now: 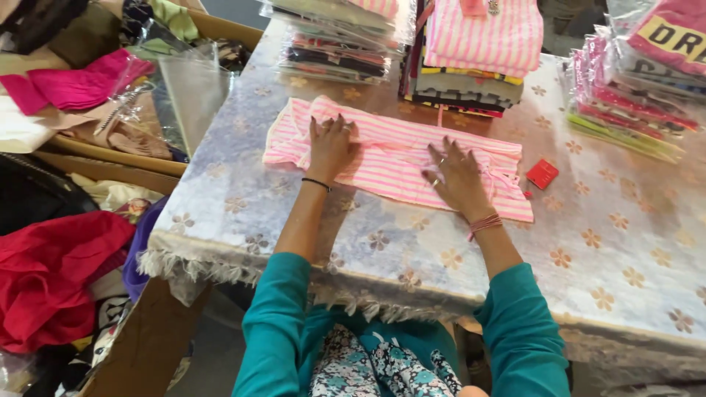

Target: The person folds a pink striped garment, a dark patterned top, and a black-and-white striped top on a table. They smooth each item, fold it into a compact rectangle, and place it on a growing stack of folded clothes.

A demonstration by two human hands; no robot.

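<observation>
Your fingers are spread flat, both palms pressing, nothing gripped: left hand (330, 147) and right hand (461, 176) rest on the pink-and-white striped garment (390, 151) under your fingertips on the floral tablecloth (625, 242). Beyond your fingertips, a folded clothes stack (478, 51). Just right of your right fingers, a small red tag (542, 174).

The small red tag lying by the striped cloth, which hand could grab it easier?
Probably the right hand. It rests flat on the pink-and-white striped folded garment at the end nearest the small red rectangular tag. The left hand presses the far end.
</observation>
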